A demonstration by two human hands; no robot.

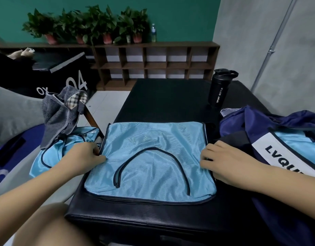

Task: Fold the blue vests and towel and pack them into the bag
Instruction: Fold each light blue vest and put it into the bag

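Left hand point(85, 157) and right hand point(222, 160) pinch the blue vest's point(153, 157) side edges (flat on the black bench point(162, 100)).

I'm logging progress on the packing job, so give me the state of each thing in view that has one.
Vest on the bench: spread flat, partly folded.
Second vest: crumpled, unfolded, left of the bench.
Towel: bunched up, unfolded.
Bag: open, blue fabric showing inside.
Sport bottle: upright, lid shut.
Left hand: gripping the flat vest's left edge.
Right hand: pressing its right edge.
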